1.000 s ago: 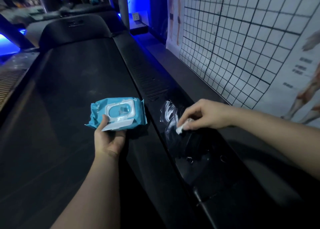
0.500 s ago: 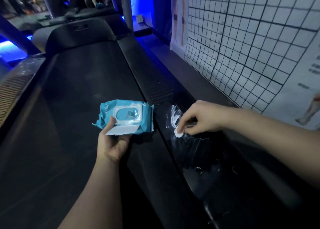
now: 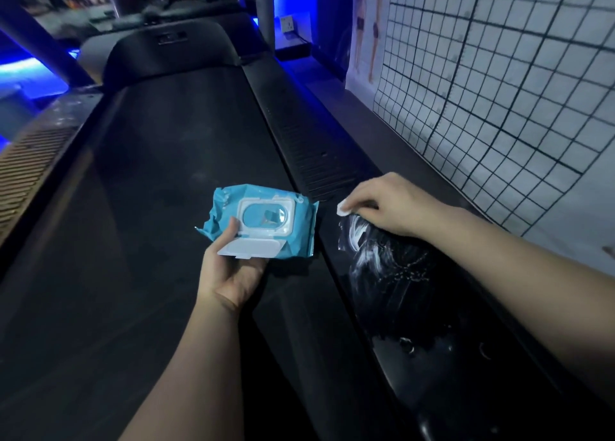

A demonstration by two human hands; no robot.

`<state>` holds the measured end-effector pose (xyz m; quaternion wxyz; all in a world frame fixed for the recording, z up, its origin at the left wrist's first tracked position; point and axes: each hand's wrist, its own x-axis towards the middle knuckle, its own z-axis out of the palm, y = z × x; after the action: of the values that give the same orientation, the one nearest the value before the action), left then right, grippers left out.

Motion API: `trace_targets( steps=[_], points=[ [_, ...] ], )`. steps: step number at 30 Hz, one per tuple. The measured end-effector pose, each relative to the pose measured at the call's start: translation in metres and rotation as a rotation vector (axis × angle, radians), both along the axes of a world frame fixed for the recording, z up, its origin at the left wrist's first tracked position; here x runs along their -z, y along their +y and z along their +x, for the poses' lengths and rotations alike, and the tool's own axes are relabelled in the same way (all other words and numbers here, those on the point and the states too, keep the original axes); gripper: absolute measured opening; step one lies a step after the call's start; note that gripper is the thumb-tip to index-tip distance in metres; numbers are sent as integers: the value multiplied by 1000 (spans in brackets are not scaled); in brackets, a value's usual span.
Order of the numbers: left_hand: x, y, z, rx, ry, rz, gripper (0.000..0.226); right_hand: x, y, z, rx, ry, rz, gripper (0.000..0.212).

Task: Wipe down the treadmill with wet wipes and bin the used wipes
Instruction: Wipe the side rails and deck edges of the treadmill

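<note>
The left hand point(image 3: 229, 270) and right hand point(image 3: 396, 207) are bare, as are both forearms

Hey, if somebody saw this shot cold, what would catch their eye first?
The bright blue pack of wet wipes, lid flipped open, stands out in the left hand over the dark treadmill belt. Just right of it, the right hand presses a small white wipe onto the glossy side rail, with white wet streaks just below it in the picture. A white grid-lined wall chart fills the far right.
</note>
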<state>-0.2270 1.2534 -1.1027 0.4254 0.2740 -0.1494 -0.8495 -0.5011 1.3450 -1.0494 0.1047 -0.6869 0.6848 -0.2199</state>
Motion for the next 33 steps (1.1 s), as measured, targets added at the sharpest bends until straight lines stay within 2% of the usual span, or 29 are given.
trace_targets(
  steps=[3,9,11,13,15,17,19,23,27,30,33],
  points=[
    [-1,1,-1,-5,10,8,43,-11,19,-3,-72,-23,51,22],
    [-6,6,-2,9,7,1,38,-47,40,3,-104,56,400,23],
    [-5,5,-2,4,1,-3,40,-54,40,7,-94,24,420,19],
    [-5,6,-3,-1,-4,0,37,-54,37,8,-31,-90,330,13],
    [-7,7,-3,-5,-7,10,35,-41,29,8,101,-193,139,13],
    [-8,7,-3,-10,-13,8,34,-22,21,11,246,-200,-83,15],
    [-7,7,-2,-11,-24,2,38,-4,15,15,271,-137,-133,20],
    [-4,4,-1,8,-24,-2,47,4,3,12,73,117,25,21],
    [-3,3,-1,2,-31,-11,45,-14,7,11,-76,30,210,10],
    [-3,3,-1,8,-31,-14,41,-26,16,15,-149,16,309,17],
    [-3,3,-1,15,-23,-15,41,-45,20,18,-162,58,524,23]
  ],
)
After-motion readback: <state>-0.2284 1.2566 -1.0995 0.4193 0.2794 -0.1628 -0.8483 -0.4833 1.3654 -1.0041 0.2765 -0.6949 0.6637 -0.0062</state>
